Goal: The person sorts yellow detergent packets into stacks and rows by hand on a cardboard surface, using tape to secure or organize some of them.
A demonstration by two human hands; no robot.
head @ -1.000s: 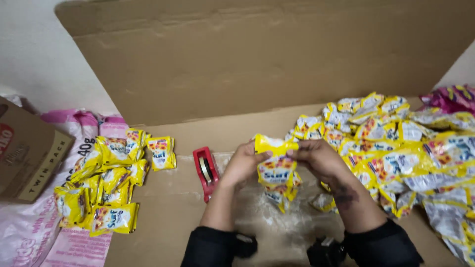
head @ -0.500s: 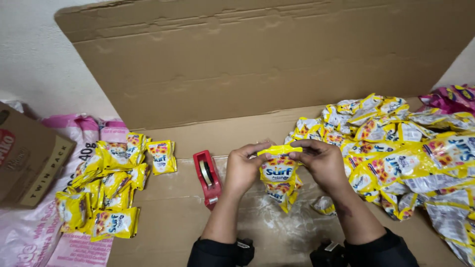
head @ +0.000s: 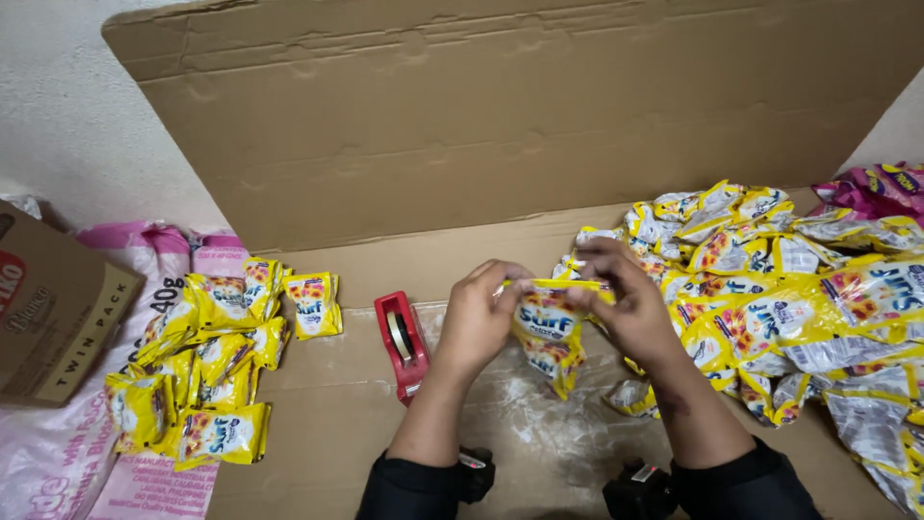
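Note:
My left hand (head: 478, 318) and my right hand (head: 625, 306) together pinch the top edge of a hanging strip of yellow sachets (head: 549, 332), held just above the flattened cardboard sheet (head: 327, 395). The strip droops down between my wrists. A big loose heap of the same yellow sachets (head: 789, 299) lies right beside my right hand. A red tape dispenser (head: 401, 339) rests on the cardboard just left of my left hand.
A bundled pile of yellow sachets (head: 207, 361) sits at the left on pink plastic bags (head: 58, 462). A brown carton (head: 53, 308) stands at the far left. A cardboard flap (head: 500, 116) rises at the back. Pink packets (head: 881, 188) lie at the far right.
Both hands have lifted the sachet strip slightly and shifted their grip onto its top edge; the strip now hangs straighter between them.

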